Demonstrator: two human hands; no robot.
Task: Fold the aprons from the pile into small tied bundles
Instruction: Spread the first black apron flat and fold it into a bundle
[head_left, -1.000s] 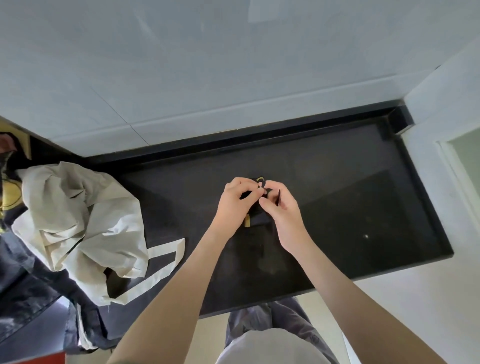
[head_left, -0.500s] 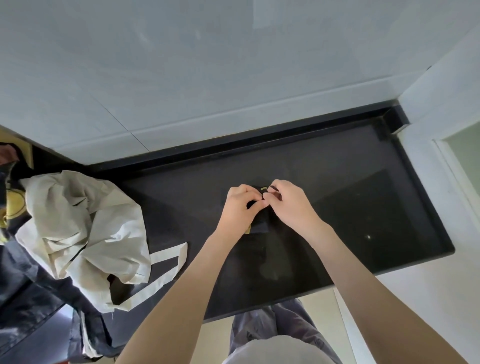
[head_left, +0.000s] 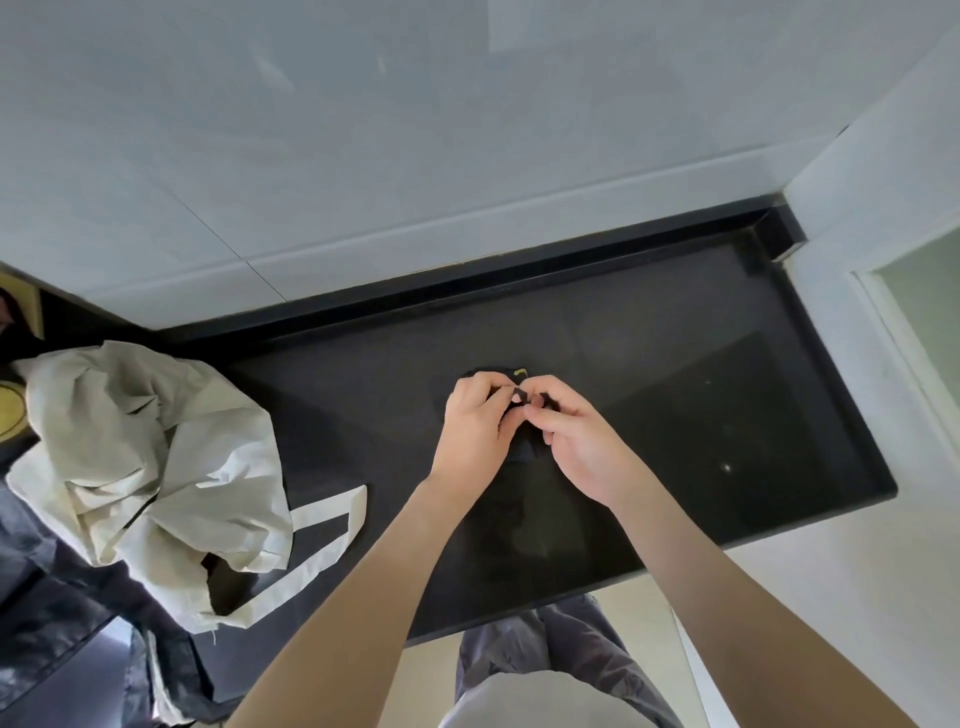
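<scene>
Left hand (head_left: 475, 415) and right hand (head_left: 576, 441) are both pinching the dark strap (head_left: 525, 398) atop the black bundle (head_left: 522, 453), fingers curling. Bundle is lying mostly hidden; long axis unclear.

No lettering, label, brand or number can be read. A small yellow mark (head_left: 520, 372) on the dark bundle (head_left: 522, 454) and a yellow round patch (head_left: 10, 410) at the left edge stay illegible.
</scene>
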